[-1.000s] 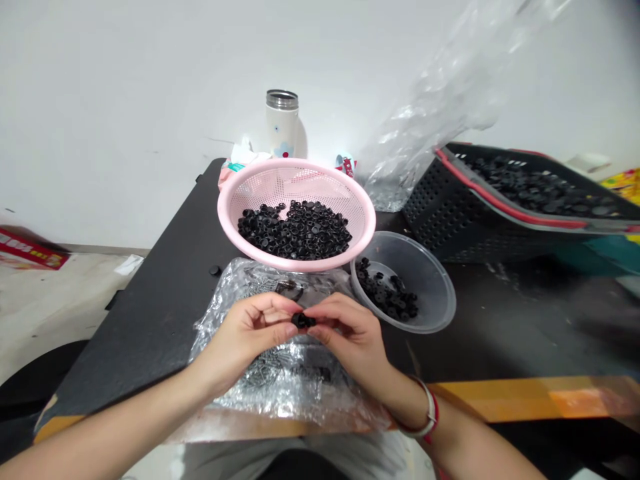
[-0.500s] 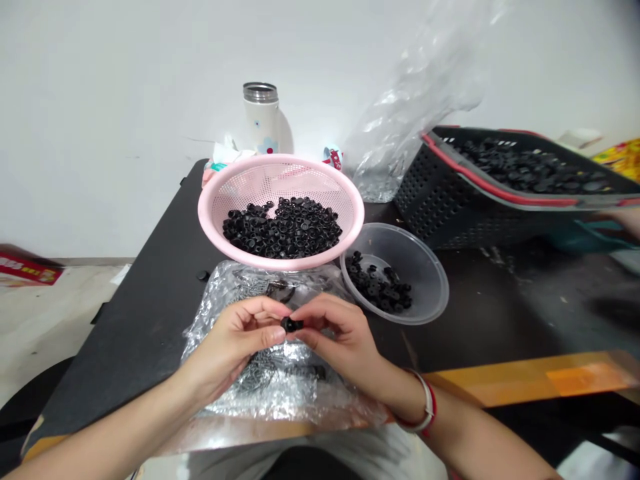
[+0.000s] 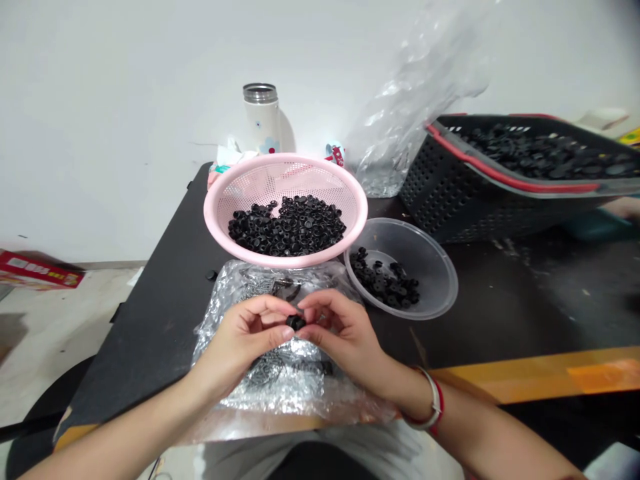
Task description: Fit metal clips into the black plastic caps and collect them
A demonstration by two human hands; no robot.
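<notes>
Between my two hands is a small black round plastic part (image 3: 295, 323), pinched at the fingertips. My left hand (image 3: 253, 327) closes on it from the left with thumb and forefinger. From the other side my right hand (image 3: 340, 325) grips it the same way. Below them lies a clear plastic bag (image 3: 305, 393) with many small metal screws showing through. Just beyond stands a pink colander (image 3: 220, 230) holding a heap of small black plastic rings and caps. A clear plastic bowl (image 3: 443, 287) with black disc-shaped parts sits to its right.
A dark basket (image 3: 430, 180) with a red-edged rim, full of black parts, stands back right. A white bottle (image 3: 262, 123) without a lid is by the wall. One loose black piece (image 3: 211, 275) lies on the black table (image 3: 165, 300). Another person's hand (image 3: 623, 208) shows far right.
The view has shifted slightly, so the things on the table appear a little further right. Both hands still pinch the black part, whose angle has turned slightly.
</notes>
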